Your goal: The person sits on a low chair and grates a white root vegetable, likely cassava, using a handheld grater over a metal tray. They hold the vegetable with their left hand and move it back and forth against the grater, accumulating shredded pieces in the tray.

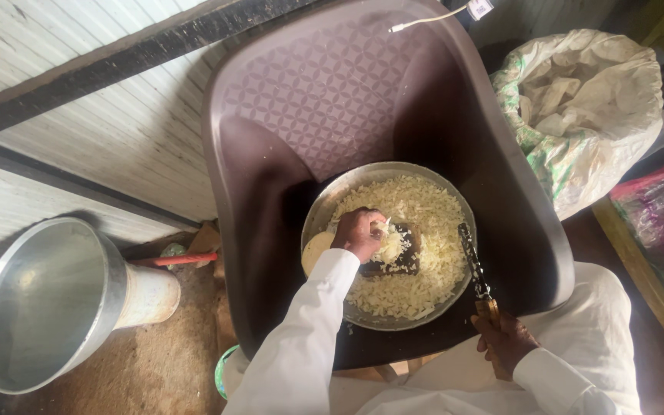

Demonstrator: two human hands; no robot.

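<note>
Pale shredded cabbage (416, 230), probably, heaped in metal pan (324, 211); left hand (359, 233) pinched on shreds, right hand (506, 338) gripped around knife (473, 265).

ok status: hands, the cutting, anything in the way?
Left hand gripping pale vegetable on dark chopping board in metal tray. Right hand holding knife, blade over tray's right side. Shreds cover tray; nothing blocking.
</note>
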